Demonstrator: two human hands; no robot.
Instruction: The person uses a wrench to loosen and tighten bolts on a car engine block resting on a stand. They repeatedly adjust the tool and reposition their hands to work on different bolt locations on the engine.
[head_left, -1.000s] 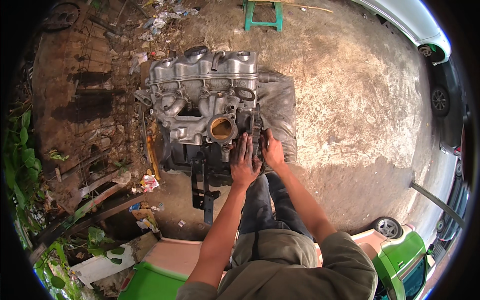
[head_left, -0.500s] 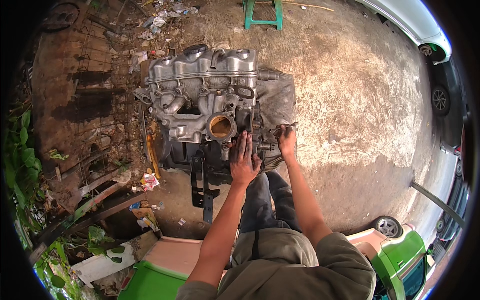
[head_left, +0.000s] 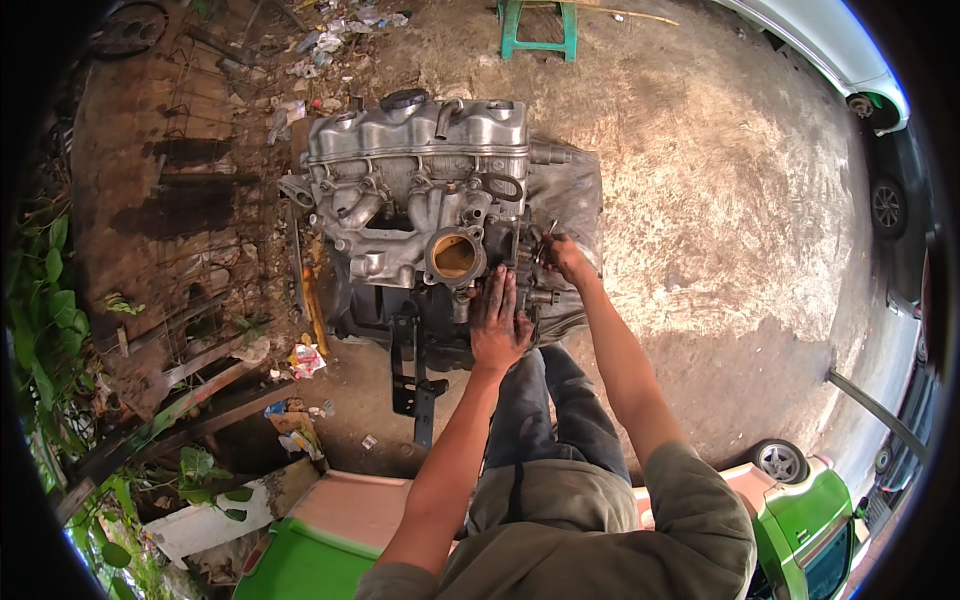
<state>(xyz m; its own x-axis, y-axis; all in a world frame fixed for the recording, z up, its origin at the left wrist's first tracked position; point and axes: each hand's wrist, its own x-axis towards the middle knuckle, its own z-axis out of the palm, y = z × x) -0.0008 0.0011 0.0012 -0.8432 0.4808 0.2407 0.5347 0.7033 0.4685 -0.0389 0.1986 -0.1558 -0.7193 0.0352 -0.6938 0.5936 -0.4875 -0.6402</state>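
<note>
A grimy aluminium engine (head_left: 420,135) stands in the middle, with a round throttle opening (head_left: 453,257) on its intake manifold and a black bracket (head_left: 405,365) at its lower left. My left hand (head_left: 498,325) rests on the engine just right of that opening, fingers stretched upward over the dark metal. My right hand (head_left: 565,257) is closed on a small metal tool (head_left: 551,228), probably a wrench, held at the engine's right side, above and right of my left hand. The tool's working end is too small to make out.
Around the engine lie concrete ground (head_left: 720,250), litter (head_left: 305,358) and rusty boards and mesh (head_left: 150,200) on the left. A green stool (head_left: 538,48) stands at the top, cars (head_left: 890,210) line the right, and a green vehicle (head_left: 305,560) is behind me, near a loose wheel (head_left: 780,460).
My right hand first moved outward from beside my left, then came up and back leftward with the tool. My left hand stays in place; the whole view shifted slightly right.
</note>
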